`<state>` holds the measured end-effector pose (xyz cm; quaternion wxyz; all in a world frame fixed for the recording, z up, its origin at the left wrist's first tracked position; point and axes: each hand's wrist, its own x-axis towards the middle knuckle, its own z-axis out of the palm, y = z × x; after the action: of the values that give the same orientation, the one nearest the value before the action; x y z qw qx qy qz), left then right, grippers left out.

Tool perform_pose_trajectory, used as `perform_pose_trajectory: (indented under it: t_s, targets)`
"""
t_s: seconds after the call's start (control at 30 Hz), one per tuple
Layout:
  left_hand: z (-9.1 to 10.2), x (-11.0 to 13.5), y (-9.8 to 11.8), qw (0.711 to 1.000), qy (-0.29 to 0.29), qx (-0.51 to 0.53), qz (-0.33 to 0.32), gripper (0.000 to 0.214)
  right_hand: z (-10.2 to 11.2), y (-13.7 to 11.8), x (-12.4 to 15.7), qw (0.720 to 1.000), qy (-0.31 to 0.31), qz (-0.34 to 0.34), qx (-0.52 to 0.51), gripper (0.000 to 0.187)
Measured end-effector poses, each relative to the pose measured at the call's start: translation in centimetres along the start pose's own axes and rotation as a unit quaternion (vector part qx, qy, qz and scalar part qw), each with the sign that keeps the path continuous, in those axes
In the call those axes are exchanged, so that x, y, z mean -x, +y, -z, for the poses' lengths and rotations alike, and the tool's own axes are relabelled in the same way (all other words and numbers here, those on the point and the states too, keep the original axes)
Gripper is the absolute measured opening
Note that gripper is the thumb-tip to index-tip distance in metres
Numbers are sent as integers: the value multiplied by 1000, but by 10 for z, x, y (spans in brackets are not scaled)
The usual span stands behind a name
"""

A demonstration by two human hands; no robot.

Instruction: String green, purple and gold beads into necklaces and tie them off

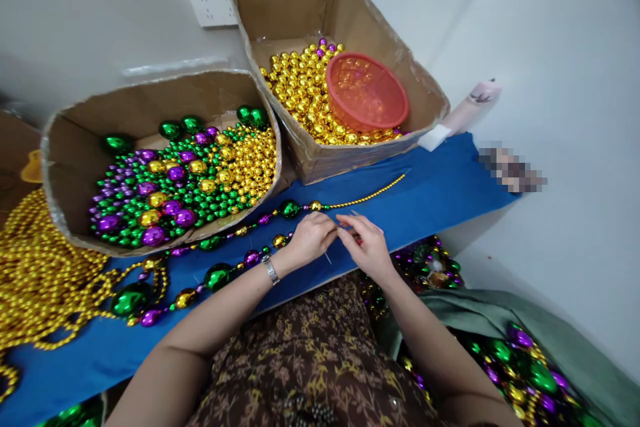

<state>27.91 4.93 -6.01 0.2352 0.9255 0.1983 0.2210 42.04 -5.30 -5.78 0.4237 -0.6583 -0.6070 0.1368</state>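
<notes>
My left hand point(314, 235) and my right hand point(365, 240) meet above the front of the blue-covered table, fingertips pinched together. A thin white end sticks out below my left fingers; the rest of what they hold is hidden. Something small and red shows under my right fingers, too covered to name. A strand of green, purple and gold beads point(218, 277) runs along the table up to my left hand. Behind it lies a second bead strand point(289, 208), which continues at the right into a thin string of small gold beads point(370, 198).
A cardboard box point(165, 90) of mixed beads and a taller box point(290, 7) with gold beads and a red basket point(367, 90) stand behind. Gold bead chains point(45, 273) pile up at left. A pale tube point(473, 107) leans at the right box. Finished-looking strands point(520, 373) lie below right.
</notes>
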Motion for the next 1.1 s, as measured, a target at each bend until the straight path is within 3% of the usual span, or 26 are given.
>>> perform_pose_trajectory:
  t_s: [0.17,0.3,0.43,0.63,0.7,0.8,0.87,0.9,1.0,1.1]
  targets:
    - [-8,-2,0,998,-16,59,16,18,5,-10,-14,998,36,41,13,23]
    - [-3,-8,-3,989,-53,133,38,19,33,-7,-32,996,92,-12,17,30]
    - [4,-15,-6,981,-59,173,69,21,64,4,-57,977,185,-80,-65,37]
    - [15,-18,-11,973,-81,208,63,20,79,29,-79,943,282,-110,-140,43]
    - [19,-20,-10,946,-80,301,86,21,80,35,-80,930,326,-117,-126,44]
    - [24,-22,-8,866,-69,475,142,23,79,42,-78,941,314,-104,-64,43]
    - [26,-21,-9,826,-64,531,179,26,79,45,-79,942,317,-94,-54,42]
    - [27,-21,-10,821,-73,532,193,27,81,48,-80,933,338,-98,-70,42]
    - [36,-17,-18,846,-120,477,207,29,92,59,-87,885,417,-146,-147,45]
    - [49,-15,-25,856,-117,459,204,30,109,78,-87,873,415,-191,-173,45]
